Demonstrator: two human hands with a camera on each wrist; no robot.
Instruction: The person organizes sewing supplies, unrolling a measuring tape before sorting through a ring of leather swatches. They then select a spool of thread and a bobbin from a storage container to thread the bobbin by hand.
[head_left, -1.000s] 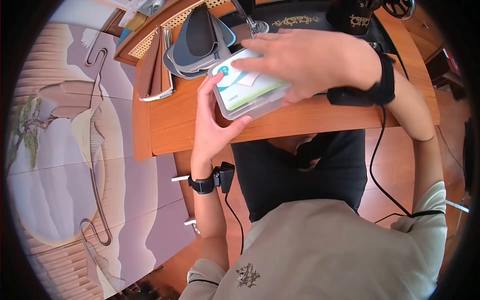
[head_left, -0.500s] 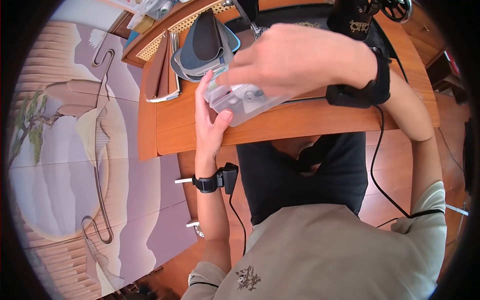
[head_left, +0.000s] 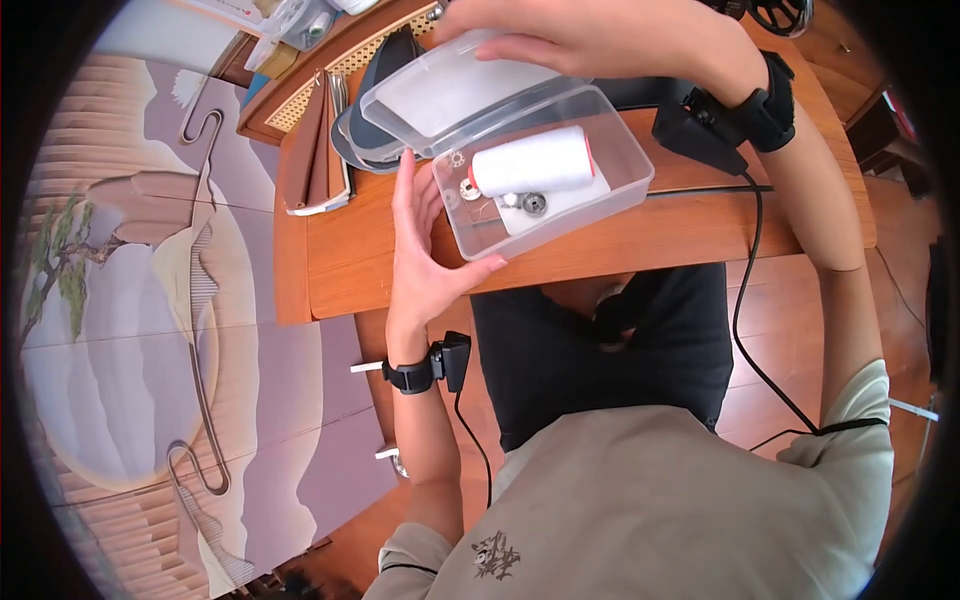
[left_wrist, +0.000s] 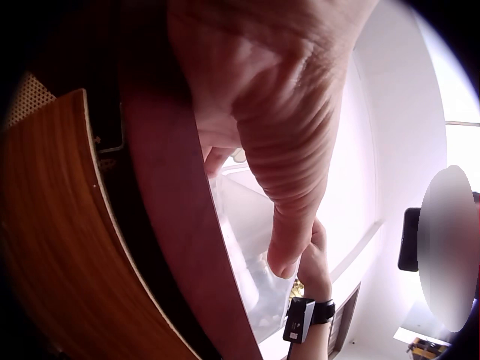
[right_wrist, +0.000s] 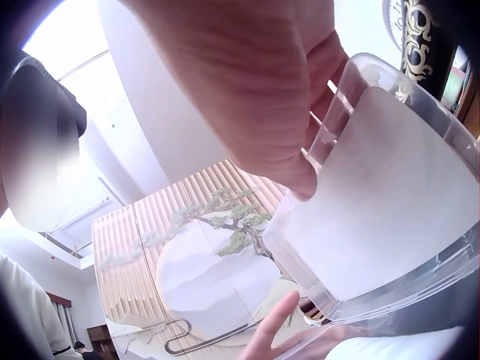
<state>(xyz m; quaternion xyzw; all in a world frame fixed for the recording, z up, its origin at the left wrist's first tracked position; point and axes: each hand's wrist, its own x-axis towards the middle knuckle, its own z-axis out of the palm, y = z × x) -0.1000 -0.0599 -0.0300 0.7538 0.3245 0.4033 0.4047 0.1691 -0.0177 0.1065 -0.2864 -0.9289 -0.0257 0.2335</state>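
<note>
A clear plastic box [head_left: 620,150] stands tilted up above the wooden desk, its lid [head_left: 440,95] swung back. Inside lie a white thread spool [head_left: 535,160], a metal bobbin [head_left: 534,205] and a few small parts. The left hand [head_left: 425,260] holds the box's left end between thumb and fingers; in the left wrist view that hand [left_wrist: 277,127] covers part of it. At the lid's edge, the right hand [head_left: 590,35] pinches the plastic; the right wrist view shows the thumb of the right hand [right_wrist: 247,90] against the lid [right_wrist: 390,195], with a white sheet on its inner side.
Grey and blue fabric pieces [head_left: 375,110] and brown folders [head_left: 318,150] lie on the desk [head_left: 350,255] left of the box. Part of a black sewing machine's wheel [head_left: 780,15] shows at the top right. Black cables run from both wrist cameras.
The lid has swung up and back, uncovering the spool and small parts. The right hand has moved up and away with the lid's edge, while the left hand keeps hold of the box.
</note>
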